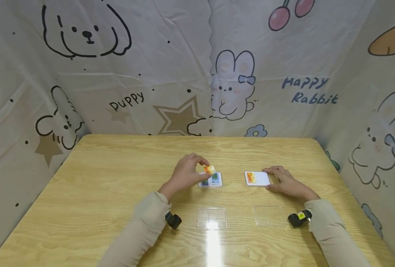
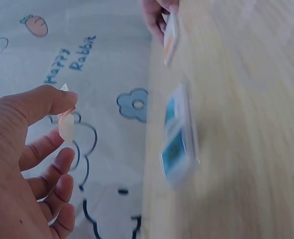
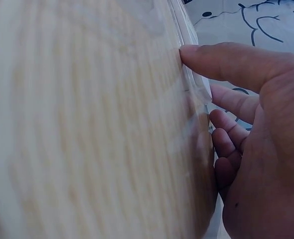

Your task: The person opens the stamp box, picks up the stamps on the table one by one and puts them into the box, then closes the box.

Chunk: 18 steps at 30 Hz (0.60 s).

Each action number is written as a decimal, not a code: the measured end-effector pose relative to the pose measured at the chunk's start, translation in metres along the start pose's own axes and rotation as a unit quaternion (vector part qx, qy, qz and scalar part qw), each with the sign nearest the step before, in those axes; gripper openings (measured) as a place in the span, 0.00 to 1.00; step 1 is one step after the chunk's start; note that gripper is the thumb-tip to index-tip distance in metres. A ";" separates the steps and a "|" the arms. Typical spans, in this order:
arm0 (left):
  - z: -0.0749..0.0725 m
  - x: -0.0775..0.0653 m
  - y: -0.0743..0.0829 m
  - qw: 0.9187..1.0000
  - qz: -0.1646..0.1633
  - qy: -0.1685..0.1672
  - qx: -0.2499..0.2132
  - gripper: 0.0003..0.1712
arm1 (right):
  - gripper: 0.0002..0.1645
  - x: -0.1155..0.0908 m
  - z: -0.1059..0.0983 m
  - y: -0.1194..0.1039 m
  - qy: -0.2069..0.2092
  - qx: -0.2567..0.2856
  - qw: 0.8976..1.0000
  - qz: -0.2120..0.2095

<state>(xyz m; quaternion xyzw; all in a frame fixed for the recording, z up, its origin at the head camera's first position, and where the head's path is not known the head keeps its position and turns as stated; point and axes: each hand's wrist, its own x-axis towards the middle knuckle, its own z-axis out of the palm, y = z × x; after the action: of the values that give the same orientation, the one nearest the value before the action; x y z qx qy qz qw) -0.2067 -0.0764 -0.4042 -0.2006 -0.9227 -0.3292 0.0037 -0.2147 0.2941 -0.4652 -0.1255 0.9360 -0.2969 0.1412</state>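
Note:
My left hand point(image 1: 186, 171) pinches a small card point(image 1: 209, 170) with an orange and pale yellow picture between thumb and index finger. In the left wrist view the card point(image 2: 66, 125) stands on edge in the fingertips, lifted off the table. Just below it lies a shallow white case point(image 1: 215, 179) bearing blue-green picture cards, partly covered by the hand. My right hand point(image 1: 286, 182) grips the right end of a second white case point(image 1: 261, 178) by its opposite edges, thumb at the near side. An orange card point(image 1: 251, 177) fills that case's left part; the rest is plain white.
Two clear plastic lids lie nearer to me on the wooden table point(image 1: 117, 185): a left one point(image 1: 201, 218) catching a bright reflection, and a fainter right one point(image 1: 267, 217). A printed cloth point(image 1: 170, 74) rises behind the table and along both sides.

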 end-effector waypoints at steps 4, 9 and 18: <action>0.010 0.013 0.014 1.000 0.015 -0.015 -0.006 0.16 | 0.41 0.000 -0.001 0.001 0.000 0.003 1.000 -0.003; 0.021 0.026 0.029 0.999 0.020 -0.029 -0.001 0.16 | 0.41 0.000 -0.001 0.000 0.001 0.006 1.000 -0.003; 0.041 0.044 0.052 0.998 0.028 -0.052 0.023 0.17 | 0.40 0.001 0.000 0.001 -0.003 0.009 1.000 0.002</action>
<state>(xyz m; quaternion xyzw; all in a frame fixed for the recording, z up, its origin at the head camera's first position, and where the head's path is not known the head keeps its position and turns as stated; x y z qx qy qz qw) -0.2231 0.0010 -0.3983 -0.2426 -0.9230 -0.2971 -0.0303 -0.2161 0.2950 -0.4659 -0.1231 0.9332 -0.3043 0.1462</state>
